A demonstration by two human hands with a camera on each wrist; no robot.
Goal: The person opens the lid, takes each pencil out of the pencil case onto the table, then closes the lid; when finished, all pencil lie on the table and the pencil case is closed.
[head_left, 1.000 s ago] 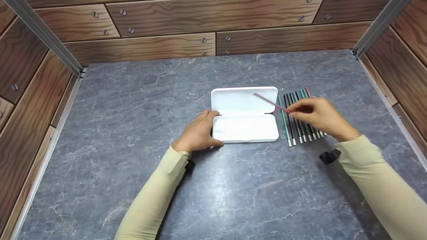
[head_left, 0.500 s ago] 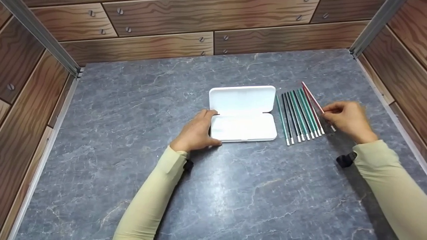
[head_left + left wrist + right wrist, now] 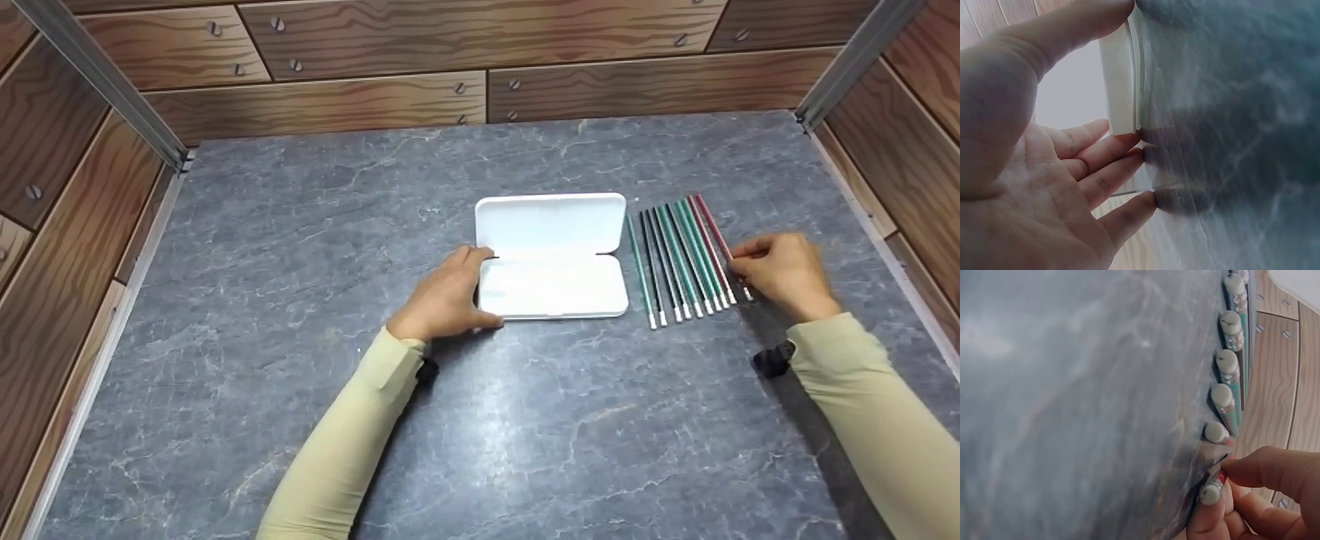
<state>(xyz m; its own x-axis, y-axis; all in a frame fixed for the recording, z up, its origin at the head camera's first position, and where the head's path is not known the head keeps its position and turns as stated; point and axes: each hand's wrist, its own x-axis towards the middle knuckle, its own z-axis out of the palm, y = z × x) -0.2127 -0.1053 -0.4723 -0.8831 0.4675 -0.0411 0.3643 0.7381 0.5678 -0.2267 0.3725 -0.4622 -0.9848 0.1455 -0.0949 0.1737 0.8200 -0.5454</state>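
Observation:
A white pencil case (image 3: 551,289) lies with its lid (image 3: 551,225) raised at the back; nothing shows inside. My left hand (image 3: 442,296) holds its left end, thumb at the front corner and fingers by the hinge. In the left wrist view those fingertips (image 3: 1148,199) reach down to the tabletop beside the case. To the right lies a row of green, black and red pencils (image 3: 679,255), eraser ends toward me. My right hand (image 3: 784,274) pinches the rightmost red pencil (image 3: 716,231) near its white eraser (image 3: 1209,494). That pencil lies alongside the row, its far end against a neighbouring red one.
The grey marbled tabletop (image 3: 300,225) carries the case and pencils. Wood-patterned panels (image 3: 375,45) close off the back and both sides, with metal posts (image 3: 847,67) at the rear corners.
My right hand has carried a red pencil from above the case to the right end of the row and lowered it there. My left hand has stayed at the case.

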